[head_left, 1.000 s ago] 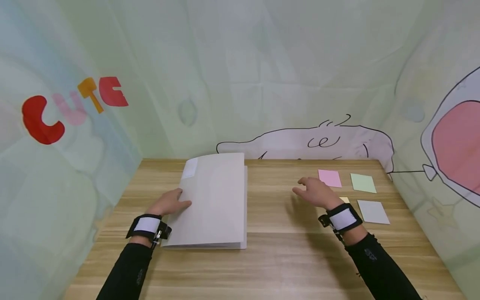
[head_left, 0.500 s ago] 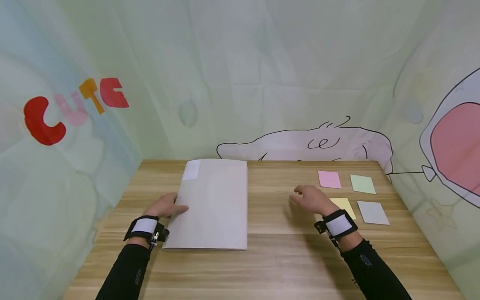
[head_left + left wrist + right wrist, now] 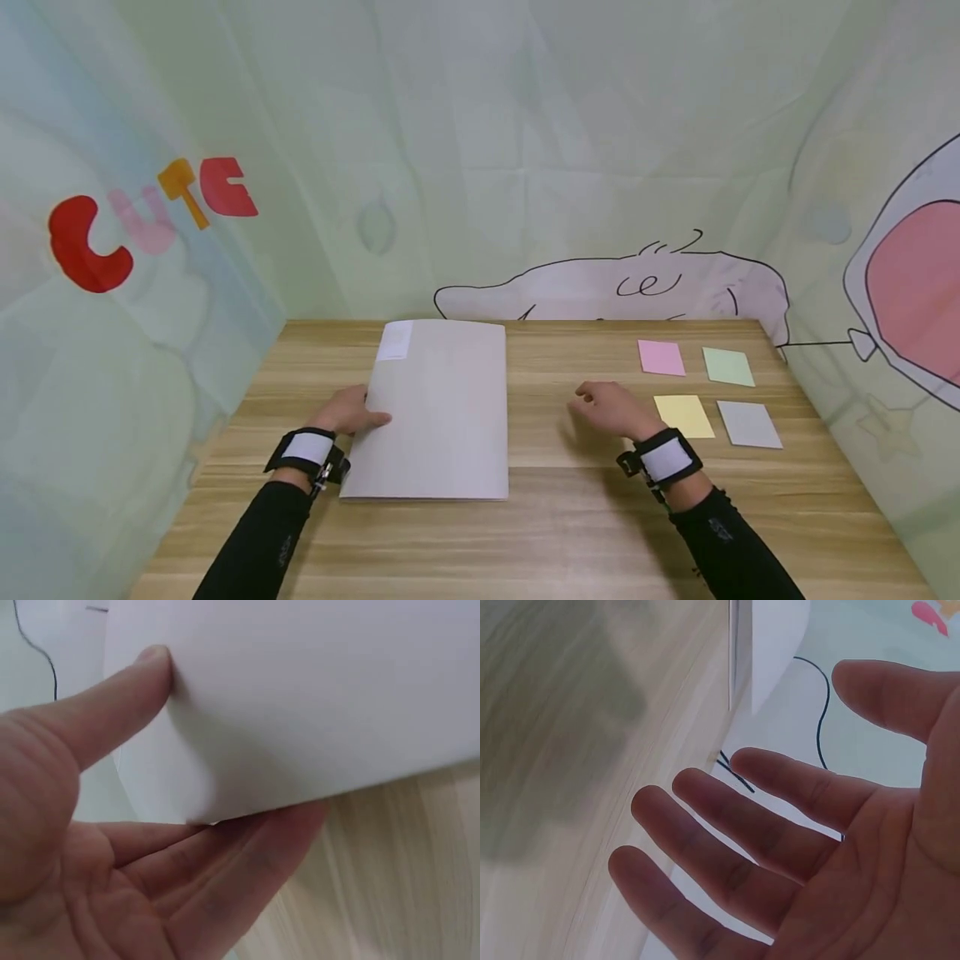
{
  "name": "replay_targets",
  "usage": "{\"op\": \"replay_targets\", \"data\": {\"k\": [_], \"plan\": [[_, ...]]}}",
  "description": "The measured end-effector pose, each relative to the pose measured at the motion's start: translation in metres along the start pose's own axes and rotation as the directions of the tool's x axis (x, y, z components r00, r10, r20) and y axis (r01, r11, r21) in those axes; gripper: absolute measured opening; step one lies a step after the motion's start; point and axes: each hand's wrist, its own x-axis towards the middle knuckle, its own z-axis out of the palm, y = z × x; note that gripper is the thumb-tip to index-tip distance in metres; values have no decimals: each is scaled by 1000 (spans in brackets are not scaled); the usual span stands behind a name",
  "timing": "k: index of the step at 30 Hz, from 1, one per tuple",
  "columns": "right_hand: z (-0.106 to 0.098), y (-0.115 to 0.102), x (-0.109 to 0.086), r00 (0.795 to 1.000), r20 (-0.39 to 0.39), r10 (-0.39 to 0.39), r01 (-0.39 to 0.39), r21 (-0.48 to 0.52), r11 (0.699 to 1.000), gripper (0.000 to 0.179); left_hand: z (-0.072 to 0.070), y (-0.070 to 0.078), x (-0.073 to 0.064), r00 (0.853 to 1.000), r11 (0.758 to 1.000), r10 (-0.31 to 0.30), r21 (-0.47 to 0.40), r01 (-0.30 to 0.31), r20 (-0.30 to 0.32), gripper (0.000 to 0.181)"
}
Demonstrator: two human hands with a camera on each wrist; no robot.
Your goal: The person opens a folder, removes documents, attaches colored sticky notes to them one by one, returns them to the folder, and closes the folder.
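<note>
A white folder [image 3: 438,417] with a small pale label [image 3: 394,341] at its upper left lies on the wooden table. At its left edge, my left hand [image 3: 347,411] pinches it. The left wrist view has the thumb [image 3: 127,697] on top of the white sheet [image 3: 315,697] and the other fingers under its edge. Between the folder and a yellow sticky note [image 3: 684,417], my right hand [image 3: 611,410] hovers over the table, holding nothing. In the right wrist view its fingers [image 3: 727,862] are spread and relaxed.
Pink [image 3: 661,358], green [image 3: 728,367] and pale grey [image 3: 749,425] square notes lie near the yellow one on the table's right. A printed cloth backdrop [image 3: 525,167] rises behind and beside the wooden table [image 3: 465,550].
The folder's raised cover has come down flat, and the folder has shifted right with my left hand. My right hand has moved left and nearer to me, uncovering the yellow note.
</note>
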Motion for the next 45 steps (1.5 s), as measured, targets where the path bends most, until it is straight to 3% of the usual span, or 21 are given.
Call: {"op": "replay_targets", "data": {"k": [8,19,26,35,45], "plan": [[9,-4,0,999,30,25,-26,31,999,44,9,15,3,1000,1000,21,0,-21,-7,66],[15,-2,0,996,88,11,-16,54,998,52,22,42,7,994,992,114,46,-114,3,58],[15,-1,-4,993,112,-23,19,42,999,55,30,56,8,994,993,107,46,-108,9,51],[15,2,-7,996,78,-49,47,26,999,38,39,72,9,992,991,123,42,-124,19,52],[13,9,-13,999,43,0,-2,62,998,22,50,92,4,988,988,152,40,-151,-8,56]]}}
